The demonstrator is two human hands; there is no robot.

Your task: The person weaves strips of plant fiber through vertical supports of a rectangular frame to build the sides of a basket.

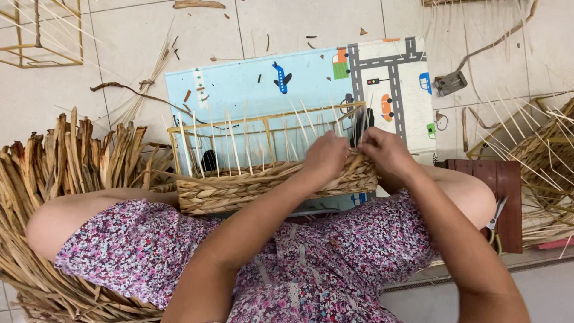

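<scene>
The half-woven basket (272, 179) rested against the person's lap, at the near edge of the blue play mat (239, 90), its wire frame and thin upright stakes (233, 143) standing above a few finished rows of braided straw. Both hands worked at its right end: the left hand (326, 157) was curled shut, pinching a straw strand (357, 160) against the weave, and the right hand (385, 152) was closed on the same strand just beside it. A hard pull there would likely have snapped a brittle stake or left the row loose and uneven. The dry straw bundle (72, 161) lay by the left knee, scissors (495, 218) by the right.
</scene>
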